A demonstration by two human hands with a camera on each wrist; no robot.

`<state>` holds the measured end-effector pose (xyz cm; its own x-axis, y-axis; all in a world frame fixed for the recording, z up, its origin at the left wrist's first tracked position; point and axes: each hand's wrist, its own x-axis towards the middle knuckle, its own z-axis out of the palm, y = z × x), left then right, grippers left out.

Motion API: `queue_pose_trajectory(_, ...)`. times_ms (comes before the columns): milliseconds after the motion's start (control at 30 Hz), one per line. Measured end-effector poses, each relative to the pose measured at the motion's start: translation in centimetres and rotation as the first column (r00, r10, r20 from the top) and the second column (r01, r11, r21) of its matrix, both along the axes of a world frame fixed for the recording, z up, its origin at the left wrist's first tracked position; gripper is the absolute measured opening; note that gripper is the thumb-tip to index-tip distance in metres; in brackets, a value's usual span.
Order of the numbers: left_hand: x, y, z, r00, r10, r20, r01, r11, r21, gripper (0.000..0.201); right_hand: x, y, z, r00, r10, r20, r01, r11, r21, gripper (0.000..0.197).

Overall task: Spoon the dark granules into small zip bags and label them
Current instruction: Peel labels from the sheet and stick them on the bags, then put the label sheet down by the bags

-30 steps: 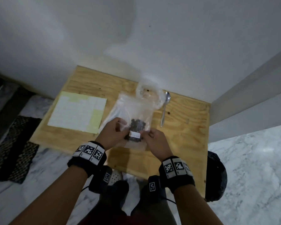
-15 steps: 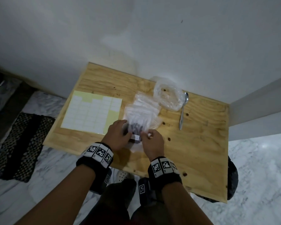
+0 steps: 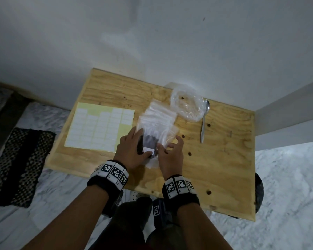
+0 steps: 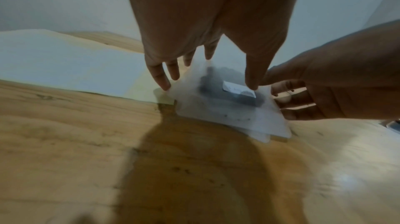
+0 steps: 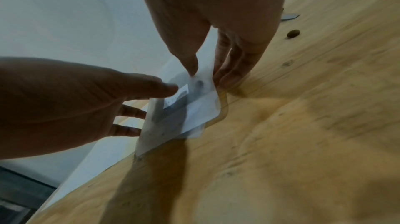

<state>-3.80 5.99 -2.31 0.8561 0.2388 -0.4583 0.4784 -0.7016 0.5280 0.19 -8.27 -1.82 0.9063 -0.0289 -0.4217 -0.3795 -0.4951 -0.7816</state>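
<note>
Pinching zip bag (image 3: 151,141): left hand (image 3: 128,154), right hand (image 3: 170,157); label (image 3: 149,151) illegible.

the head view looks steeply down on the whole counter (image 3: 224,159). both wrist views sit low and close above it, facing the wall (image 3: 152,42); all three share the zip bag (image 4: 227,116).
</note>
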Motion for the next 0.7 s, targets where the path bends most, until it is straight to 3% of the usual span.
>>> queue_pose_trajectory(367,0.0,-0.9,1.3,0.999,0.028,-0.036,-0.025,0.997,0.072,0.086,1.3,-4.2,1.1,0.974,0.223,0.027,-0.219,0.969,-0.113,0.038)
queue_pose_trajectory(467,-0.2,-2.0,2.7,0.996,0.069,0.055,-0.075,0.990,0.121,0.079,1.1,-7.5,2.0,0.965,0.248,0.087,-0.228,0.953,-0.198,0.028)
queue_pose_trajectory(567,-0.9,-4.4,4.2,0.966,0.086,0.245,-0.113,0.989,0.099,0.065,0.6,-11.6,2.7,0.950,0.290,0.112,-0.252,0.929,-0.272,0.021)
queue_pose_trajectory(633,-1.4,-6.4,4.7,0.956,0.038,0.292,-0.043,0.999,0.012,0.048,0.3,-14.5,3.0,0.938,0.341,0.066,-0.299,0.891,-0.342,0.016)
queue_pose_trajectory(700,-1.9,-8.9,5.0,0.966,-0.109,0.234,0.114,0.994,-0.006,0.037,0.0,-17.1,3.1,0.927,0.376,0.000,-0.343,0.847,-0.405,0.017)
